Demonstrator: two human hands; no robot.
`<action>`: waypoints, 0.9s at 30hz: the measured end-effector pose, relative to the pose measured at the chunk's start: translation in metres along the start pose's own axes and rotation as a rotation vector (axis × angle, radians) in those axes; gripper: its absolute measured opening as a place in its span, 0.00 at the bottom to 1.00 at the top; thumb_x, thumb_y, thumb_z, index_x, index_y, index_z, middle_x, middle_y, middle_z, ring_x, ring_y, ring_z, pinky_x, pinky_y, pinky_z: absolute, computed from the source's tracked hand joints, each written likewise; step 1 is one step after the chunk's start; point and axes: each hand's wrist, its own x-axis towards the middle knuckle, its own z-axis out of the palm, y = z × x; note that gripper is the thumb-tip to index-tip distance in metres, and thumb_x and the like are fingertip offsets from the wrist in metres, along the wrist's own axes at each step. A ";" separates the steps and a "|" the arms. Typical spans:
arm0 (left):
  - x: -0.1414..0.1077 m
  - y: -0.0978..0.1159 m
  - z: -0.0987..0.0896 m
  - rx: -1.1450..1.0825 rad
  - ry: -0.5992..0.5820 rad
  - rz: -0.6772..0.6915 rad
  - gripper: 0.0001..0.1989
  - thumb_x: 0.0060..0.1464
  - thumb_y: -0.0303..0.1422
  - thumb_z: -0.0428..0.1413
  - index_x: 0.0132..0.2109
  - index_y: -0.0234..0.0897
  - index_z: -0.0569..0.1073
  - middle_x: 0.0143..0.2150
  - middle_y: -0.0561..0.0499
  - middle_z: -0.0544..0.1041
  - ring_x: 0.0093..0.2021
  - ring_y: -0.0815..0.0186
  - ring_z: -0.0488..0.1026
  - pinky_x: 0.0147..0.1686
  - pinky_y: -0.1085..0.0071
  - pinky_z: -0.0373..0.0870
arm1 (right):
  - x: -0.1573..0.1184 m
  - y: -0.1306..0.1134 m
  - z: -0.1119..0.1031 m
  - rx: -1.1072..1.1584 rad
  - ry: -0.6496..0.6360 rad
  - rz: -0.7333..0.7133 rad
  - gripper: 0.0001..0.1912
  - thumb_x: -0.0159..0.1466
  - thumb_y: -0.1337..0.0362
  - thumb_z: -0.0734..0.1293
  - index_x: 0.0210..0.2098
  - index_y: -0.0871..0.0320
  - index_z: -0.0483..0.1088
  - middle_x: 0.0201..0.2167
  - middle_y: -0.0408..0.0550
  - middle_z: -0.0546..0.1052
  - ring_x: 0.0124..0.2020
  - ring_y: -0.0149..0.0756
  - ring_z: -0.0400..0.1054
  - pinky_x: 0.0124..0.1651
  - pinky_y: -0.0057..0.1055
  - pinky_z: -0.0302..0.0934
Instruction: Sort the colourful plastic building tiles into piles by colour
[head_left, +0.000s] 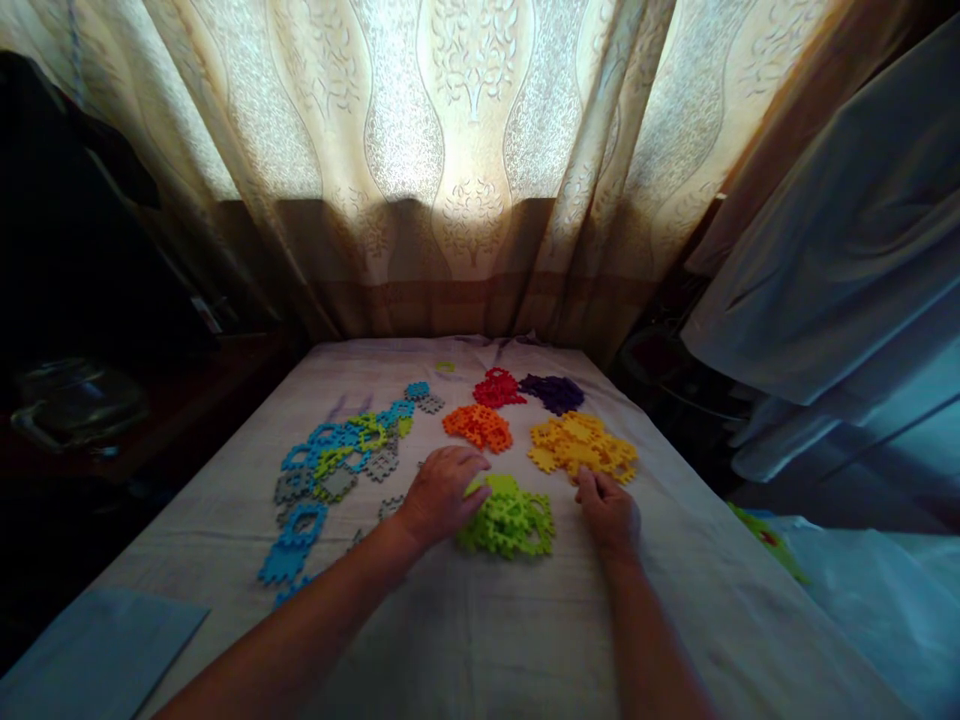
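Lime green interlocking plastic pieces (pixel 514 520) lie heaped on the cloth-covered table. My left hand (pixel 444 492) is at the left edge of this heap, its thumb and fingers curved and apart, with green showing between them. My right hand (pixel 611 515) is closed at the lower edge of a pile of yellow interlocking pieces (pixel 583 443); its fingertips are pressed together, and what they hold, if anything, is hidden. Just beyond the green heap sits a pile of orange pieces (pixel 478 428). Red pieces (pixel 496 388) and dark purple pieces (pixel 553 392) lie farther back.
On the left spreads a mix of blue pieces (pixel 300 535), grey pieces (pixel 382 460) and green ones. A pale blue flat sheet (pixel 97 650) lies at the near left corner. A patterned curtain (pixel 472 150) hangs behind the table (pixel 525 640). Light fabric (pixel 832 270) hangs at right.
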 end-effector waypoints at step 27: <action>0.001 -0.064 -0.006 -0.075 0.061 -0.375 0.06 0.51 0.30 0.54 0.32 0.38 0.76 0.52 0.44 0.75 0.55 0.55 0.67 0.59 0.56 0.58 | -0.001 -0.007 -0.001 -0.005 -0.013 0.031 0.28 0.52 0.37 0.55 0.20 0.54 0.70 0.16 0.46 0.71 0.22 0.37 0.66 0.29 0.30 0.58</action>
